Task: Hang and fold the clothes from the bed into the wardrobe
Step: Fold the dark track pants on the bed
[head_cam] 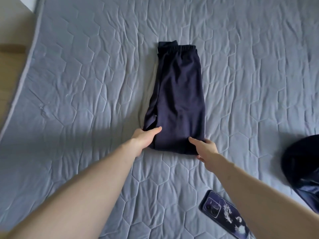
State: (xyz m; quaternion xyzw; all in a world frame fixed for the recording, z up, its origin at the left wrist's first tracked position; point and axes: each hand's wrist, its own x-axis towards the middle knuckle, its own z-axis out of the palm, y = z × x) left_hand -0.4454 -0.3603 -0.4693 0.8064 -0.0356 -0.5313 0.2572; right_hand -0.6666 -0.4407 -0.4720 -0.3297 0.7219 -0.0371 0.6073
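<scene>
Two bare forearms reach across a quilted grey bed [72,80]. Folded navy trousers [177,100] lie lengthwise, waistband farthest. Left hand [145,138] and right hand [205,149] pinch the near corners, thumbs on top.

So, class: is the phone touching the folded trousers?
Apart. The head view shows the phone lying near the right forearm, with a wide stretch of bare quilt between it and the folded trousers.
</scene>
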